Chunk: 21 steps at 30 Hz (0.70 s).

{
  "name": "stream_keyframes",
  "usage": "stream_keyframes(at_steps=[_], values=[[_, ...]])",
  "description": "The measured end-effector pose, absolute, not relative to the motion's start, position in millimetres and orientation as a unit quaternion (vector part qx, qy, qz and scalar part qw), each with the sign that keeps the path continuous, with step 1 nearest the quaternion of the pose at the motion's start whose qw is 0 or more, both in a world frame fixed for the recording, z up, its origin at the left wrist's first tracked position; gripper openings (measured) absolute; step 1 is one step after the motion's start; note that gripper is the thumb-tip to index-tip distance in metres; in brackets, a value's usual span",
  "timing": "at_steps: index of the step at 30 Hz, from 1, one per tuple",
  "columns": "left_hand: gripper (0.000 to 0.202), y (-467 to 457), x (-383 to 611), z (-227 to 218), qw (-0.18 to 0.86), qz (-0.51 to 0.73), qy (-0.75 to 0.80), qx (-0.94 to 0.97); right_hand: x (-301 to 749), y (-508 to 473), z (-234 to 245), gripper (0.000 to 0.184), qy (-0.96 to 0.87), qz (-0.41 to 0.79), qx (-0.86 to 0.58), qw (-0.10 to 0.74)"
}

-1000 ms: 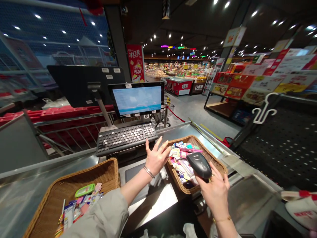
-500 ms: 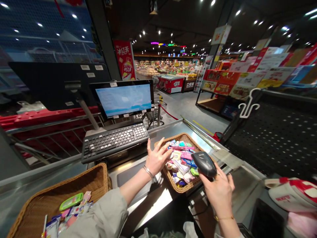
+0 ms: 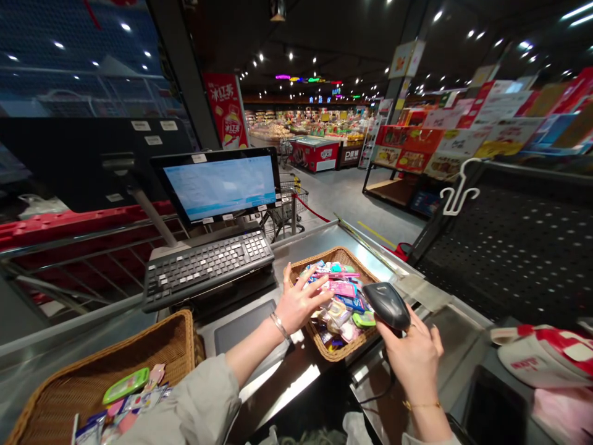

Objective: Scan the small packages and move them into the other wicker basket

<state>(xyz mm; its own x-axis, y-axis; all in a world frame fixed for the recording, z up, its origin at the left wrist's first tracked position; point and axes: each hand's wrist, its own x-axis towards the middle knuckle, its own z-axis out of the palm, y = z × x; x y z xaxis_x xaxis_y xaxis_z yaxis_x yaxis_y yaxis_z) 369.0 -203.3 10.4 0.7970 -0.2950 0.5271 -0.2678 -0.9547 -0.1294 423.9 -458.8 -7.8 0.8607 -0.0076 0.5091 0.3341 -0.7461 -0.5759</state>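
In my right hand is a black barcode scanner, its head pointing left over the edge of a wicker basket. That basket is heaped with small packaged goods in pink, blue and white, with a green pack near its right side. My left hand reaches over the basket's left rim, fingers spread just above the packs; I see nothing held in it. A second wicker basket at lower left holds several packs, among them a green one, partly hidden by my left sleeve.
A keyboard and a lit screen stand behind my left hand. To the right are a black perforated panel with a white hook, a red-and-white bag and a dark flat device.
My left hand has moved slightly right and lower over the packs in the basket. The scanner stays in my right hand in nearly the same place. The view has shifted a little.
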Motion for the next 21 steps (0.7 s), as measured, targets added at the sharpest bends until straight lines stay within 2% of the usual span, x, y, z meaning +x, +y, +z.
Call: stream_keyframes(at_steps=[6, 12, 21], values=[[0.049, -204, 369, 10, 0.011, -0.233, 0.154, -0.960, 424, -458, -8, 0.052, -0.083, -0.249, -0.899, 0.350], [0.048, -197, 362, 15, -0.001, -0.258, 0.120, -0.958, 426, -451, -6, 0.058, -0.094, -0.255, -0.899, 0.344], [0.049, -169, 325, 23, 0.021, -0.273, 0.059, -0.960, 422, -417, -1, 0.052, -0.154, -0.245, -0.886, 0.362]])
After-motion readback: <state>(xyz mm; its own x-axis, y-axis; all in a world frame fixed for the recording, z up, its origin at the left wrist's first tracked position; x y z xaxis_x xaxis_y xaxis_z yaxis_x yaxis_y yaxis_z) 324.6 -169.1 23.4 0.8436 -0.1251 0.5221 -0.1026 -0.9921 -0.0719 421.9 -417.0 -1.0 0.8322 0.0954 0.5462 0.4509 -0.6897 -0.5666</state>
